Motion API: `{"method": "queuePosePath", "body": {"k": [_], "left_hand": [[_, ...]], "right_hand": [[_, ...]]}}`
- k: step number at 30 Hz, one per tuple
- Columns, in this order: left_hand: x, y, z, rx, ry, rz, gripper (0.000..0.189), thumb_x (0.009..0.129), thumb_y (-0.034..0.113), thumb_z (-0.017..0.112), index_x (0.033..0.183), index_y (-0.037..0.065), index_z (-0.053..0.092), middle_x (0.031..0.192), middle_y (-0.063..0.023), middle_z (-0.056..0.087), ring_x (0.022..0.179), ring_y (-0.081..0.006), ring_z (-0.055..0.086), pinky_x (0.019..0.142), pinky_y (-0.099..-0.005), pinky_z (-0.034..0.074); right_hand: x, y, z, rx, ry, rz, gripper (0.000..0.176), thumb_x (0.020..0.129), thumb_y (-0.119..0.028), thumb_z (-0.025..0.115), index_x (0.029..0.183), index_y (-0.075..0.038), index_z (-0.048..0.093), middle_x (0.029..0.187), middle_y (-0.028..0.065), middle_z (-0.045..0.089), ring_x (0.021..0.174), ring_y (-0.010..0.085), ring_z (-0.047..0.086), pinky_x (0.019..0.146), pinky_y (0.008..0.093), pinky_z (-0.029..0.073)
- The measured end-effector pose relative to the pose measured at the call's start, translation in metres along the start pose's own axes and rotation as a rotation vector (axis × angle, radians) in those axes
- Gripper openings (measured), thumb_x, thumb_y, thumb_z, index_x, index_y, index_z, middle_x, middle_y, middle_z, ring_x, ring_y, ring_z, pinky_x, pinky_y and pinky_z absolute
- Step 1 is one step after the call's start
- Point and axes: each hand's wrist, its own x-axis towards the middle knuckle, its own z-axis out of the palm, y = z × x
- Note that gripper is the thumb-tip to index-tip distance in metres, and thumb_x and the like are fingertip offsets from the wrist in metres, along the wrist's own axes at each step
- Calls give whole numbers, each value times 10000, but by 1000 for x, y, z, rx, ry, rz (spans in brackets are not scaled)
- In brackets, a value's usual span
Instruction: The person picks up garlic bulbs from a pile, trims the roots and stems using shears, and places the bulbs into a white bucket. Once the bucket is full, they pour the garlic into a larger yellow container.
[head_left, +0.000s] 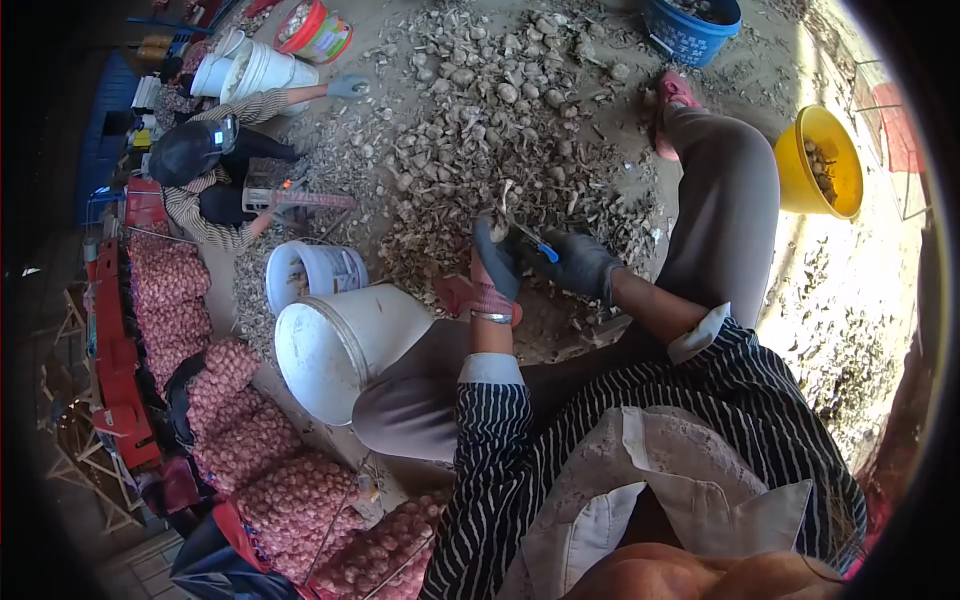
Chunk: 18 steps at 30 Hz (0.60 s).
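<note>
My left hand (496,262), in a grey-palmed glove with a pink cuff, is closed around a garlic bulb (498,230) whose dry stem points up and away from me. Close beside it, my right hand (582,266) in a dark grey glove grips a blue-handled cutting tool (547,252). The tool's thin metal end reaches toward the bulb; whether it touches cannot be made out. Beneath and beyond both hands spreads a heap of garlic bulbs (480,130) with dry stalks and skins.
To my left lie a white bucket (320,355) on its side and a smaller white pail (300,275). Filled net sacks of garlic (295,510) line the left. A yellow bucket (845,165) and blue tub (690,35) stand right. A co-worker (200,170) sits far left.
</note>
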Motion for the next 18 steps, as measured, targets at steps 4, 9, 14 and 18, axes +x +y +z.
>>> {"method": "queuePosePath", "body": {"k": [4,9,14,18], "left_hand": [[4,-20,-24,239,-13,276,601,918,555,457,1170,21,567,1019,-94,652,823,-208,638,703,-306,514],[33,-55,-64,178,-129,436,540,956,433,483,1259,-14,504,1181,-111,611,959,-254,642,815,-364,529],[36,-43,-67,-359,-79,287,410,949,411,503,1249,132,520,1047,-76,636,928,-216,640,763,-379,547],[34,-29,-71,94,82,659,459,849,61,654,1276,120,495,1105,-74,601,939,-173,622,803,-430,538]], "right_hand": [[1,16,9,-204,68,-33,577,728,-417,711,1123,-30,543,950,225,649,919,382,627,795,453,482],[2,31,13,-209,45,-101,421,797,-356,666,1046,-37,551,847,206,644,817,391,632,714,460,491],[17,50,22,-84,12,101,402,787,-393,661,1017,-67,608,847,195,661,841,388,637,744,464,496],[13,45,23,-76,101,78,409,795,-426,662,1019,-87,617,817,191,654,822,381,638,727,456,494]]}}
